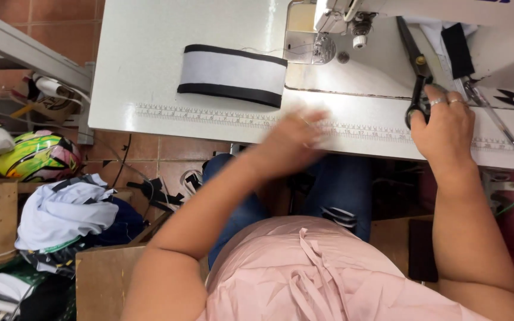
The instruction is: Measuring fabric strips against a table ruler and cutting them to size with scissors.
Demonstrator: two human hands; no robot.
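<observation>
My right hand rests on the front of the white sewing table, fingers on the handles of black scissors that lie pointing away from me. My left hand is blurred with motion over the table's front edge by the printed ruler strip; it seems to hold nothing. A folded white fabric piece with black bands lies left of the sewing machine head, apart from both hands.
Thread snips and a pen-like tool lie at the table's right. Left of the table on the tiled floor sit a colourful helmet, a heap of clothes and a cardboard box.
</observation>
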